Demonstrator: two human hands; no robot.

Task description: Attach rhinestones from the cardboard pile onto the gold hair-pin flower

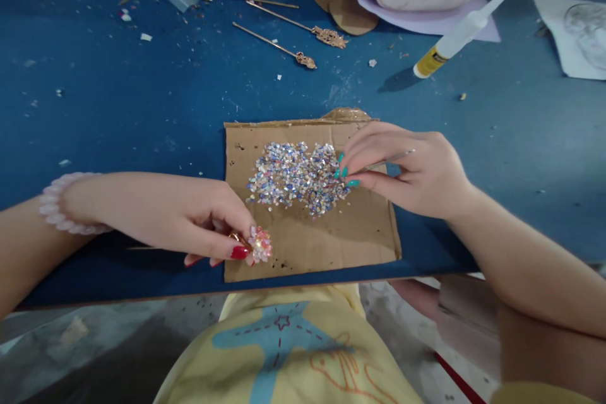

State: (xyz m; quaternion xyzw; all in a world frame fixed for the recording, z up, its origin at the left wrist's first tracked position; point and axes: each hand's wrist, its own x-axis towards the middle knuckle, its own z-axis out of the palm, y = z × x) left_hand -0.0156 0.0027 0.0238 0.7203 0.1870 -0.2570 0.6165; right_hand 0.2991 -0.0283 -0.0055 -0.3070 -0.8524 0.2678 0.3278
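Item: loose rhinestones (288, 173) on cardboard (353, 230), at nine o'clock from the nearer right hand (419, 167), fingers pinching a slim metal tool (400, 156), long axis just off nine-to-three; at one o'clock from the left hand (189, 211), fingers gripping a pink beaded ornament (262, 245).

Yellow top (298, 372), blue print (269, 331), pale beaded bracelet (48, 202); left hand (194, 214) red-nailed, right hand (421, 170) teal-nailed

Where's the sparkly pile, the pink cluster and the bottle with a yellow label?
Sparkly pile (290, 174): head view, its middle.
Pink cluster (261, 244): head view, its bumpy front.
Bottle (452, 43): head view, its white body.
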